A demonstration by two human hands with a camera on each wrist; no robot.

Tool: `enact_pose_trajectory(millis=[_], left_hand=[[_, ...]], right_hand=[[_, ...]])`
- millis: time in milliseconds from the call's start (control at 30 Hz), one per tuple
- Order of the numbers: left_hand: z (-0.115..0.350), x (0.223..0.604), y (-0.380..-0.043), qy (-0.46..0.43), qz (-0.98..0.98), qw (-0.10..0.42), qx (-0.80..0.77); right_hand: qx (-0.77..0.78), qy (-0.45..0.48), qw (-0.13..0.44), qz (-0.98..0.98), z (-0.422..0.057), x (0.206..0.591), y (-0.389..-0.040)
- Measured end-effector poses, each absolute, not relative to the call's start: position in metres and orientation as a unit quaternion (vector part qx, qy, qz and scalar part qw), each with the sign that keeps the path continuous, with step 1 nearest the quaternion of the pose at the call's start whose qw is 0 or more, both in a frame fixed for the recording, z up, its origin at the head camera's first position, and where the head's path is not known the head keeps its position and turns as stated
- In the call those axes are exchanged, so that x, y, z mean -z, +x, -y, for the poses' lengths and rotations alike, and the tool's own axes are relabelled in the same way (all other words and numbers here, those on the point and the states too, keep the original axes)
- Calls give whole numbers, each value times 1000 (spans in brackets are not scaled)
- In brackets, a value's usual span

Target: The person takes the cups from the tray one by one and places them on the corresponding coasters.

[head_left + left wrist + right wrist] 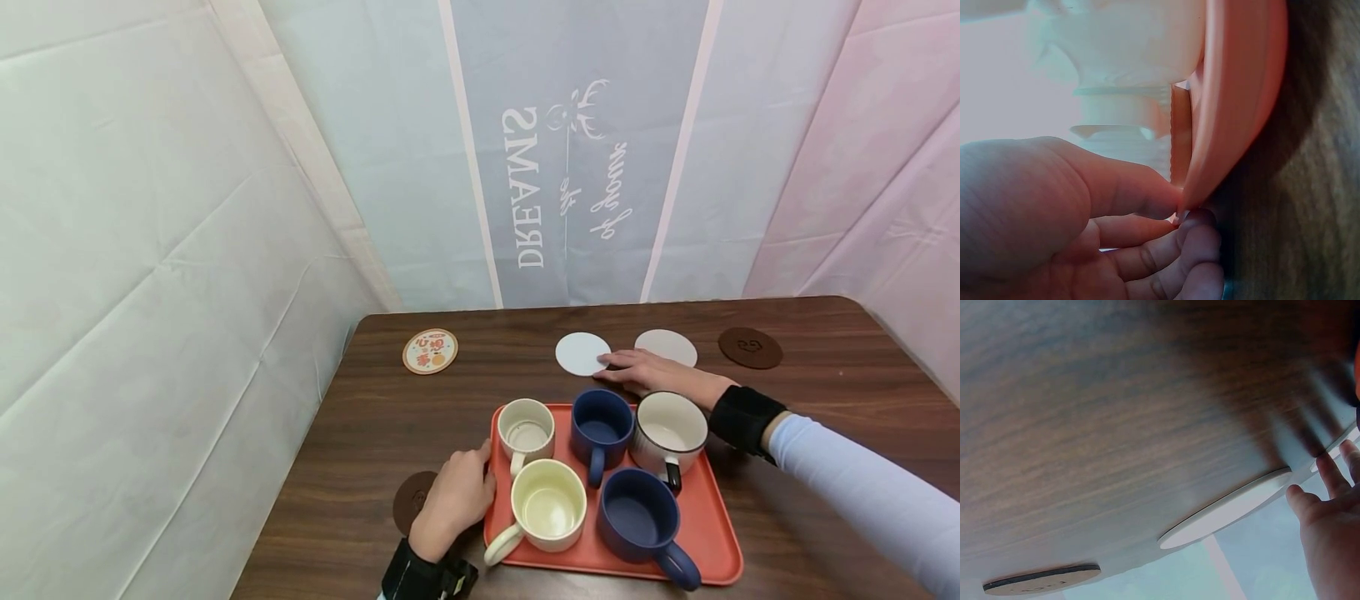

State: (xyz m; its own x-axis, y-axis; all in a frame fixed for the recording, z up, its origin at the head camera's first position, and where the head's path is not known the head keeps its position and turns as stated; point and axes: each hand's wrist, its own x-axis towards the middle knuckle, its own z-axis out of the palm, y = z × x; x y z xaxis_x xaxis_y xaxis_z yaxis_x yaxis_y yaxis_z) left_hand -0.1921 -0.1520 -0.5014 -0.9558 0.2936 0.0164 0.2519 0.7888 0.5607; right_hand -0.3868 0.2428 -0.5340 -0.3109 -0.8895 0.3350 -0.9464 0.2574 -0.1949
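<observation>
My left hand [459,492] pinches the left rim of a red tray [718,542]; in the left wrist view the thumb lies on the tray rim [1238,94], fingers below. The tray carries a small cream mug [527,429], a pale yellow mug [551,512], a blue mug [602,421], a wider blue mug [639,517] and a white mug with a dark rim [670,425]. Beyond the tray, my right hand [660,375] stretches its fingers to the edge of a white coaster [579,354]. Contact there cannot be told.
Another white coaster [667,343] lies behind the right hand, with a dark brown coaster [750,347] to its right. A printed coaster [430,351] is at the back left. One more brown coaster [408,502] sits beside the left hand. Cloth curtains [585,167] surround the table.
</observation>
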Motion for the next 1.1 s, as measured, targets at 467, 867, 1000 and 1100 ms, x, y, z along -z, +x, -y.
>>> enact_pose_trajectory(millis=[467,867,1000,1100], left_hand=[[150,500,-191,144,-945,38,-291],[150,501,-189,134,-943,40,-302],[156,499,-182,115,-949,23,-293],[164,494,-173,104,-954,-3,-282]], right_hand=[[-177,600,115,771,-244,537,-388],[-169,511,137,832,-255,507,-350],[-178,419,102,884,-270,494,-323],[-186,380,91,902,-278,492,-308]])
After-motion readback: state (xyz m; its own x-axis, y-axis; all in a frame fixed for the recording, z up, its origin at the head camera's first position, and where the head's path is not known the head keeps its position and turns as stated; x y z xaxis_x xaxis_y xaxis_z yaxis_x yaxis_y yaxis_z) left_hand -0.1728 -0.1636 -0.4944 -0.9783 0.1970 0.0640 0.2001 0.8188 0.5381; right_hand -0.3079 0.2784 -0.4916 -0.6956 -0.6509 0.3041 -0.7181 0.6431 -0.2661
